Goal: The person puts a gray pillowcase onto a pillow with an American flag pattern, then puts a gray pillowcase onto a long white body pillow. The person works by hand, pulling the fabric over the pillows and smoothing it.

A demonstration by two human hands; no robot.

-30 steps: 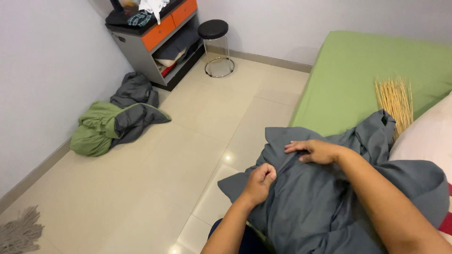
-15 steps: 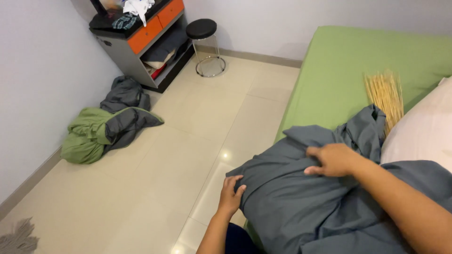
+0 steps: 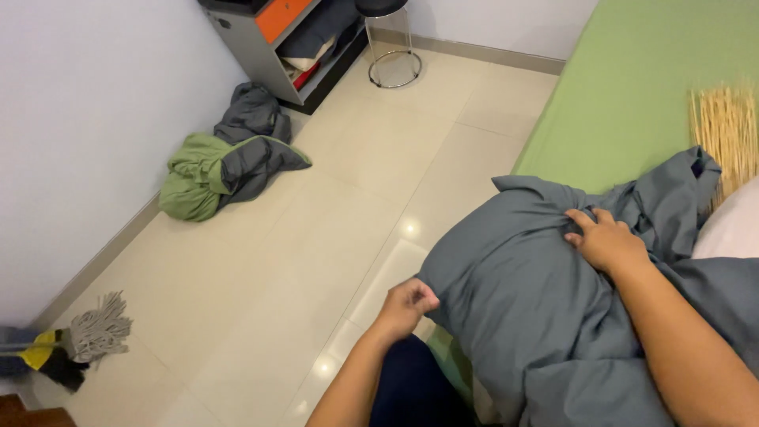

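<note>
A grey-blue pillowcase [image 3: 522, 292] bulges over a pillow at the edge of the green bed [image 3: 632, 103]. My left hand [image 3: 407, 304] pinches the lower left corner of the cover, fingers closed on the cloth. My right hand [image 3: 605, 237] lies on top of the cover with its fingers pressed into a fold of the fabric near the bed edge. A pale pink pillow [image 3: 731, 229] shows at the right, partly hidden by the grey cloth.
A straw broom head [image 3: 723, 130] lies on the bed. A heap of green and grey bedding [image 3: 225, 162] sits on the tiled floor by the wall. A grey and orange shelf unit [image 3: 288, 39], a round stool [image 3: 391, 39] and a mop [image 3: 75, 336] stand around the floor.
The view has tilted down and left, bringing the mop into sight. My left hand slid down to the cover's lower corner, and my right hand moved along the top while the case filled out.
</note>
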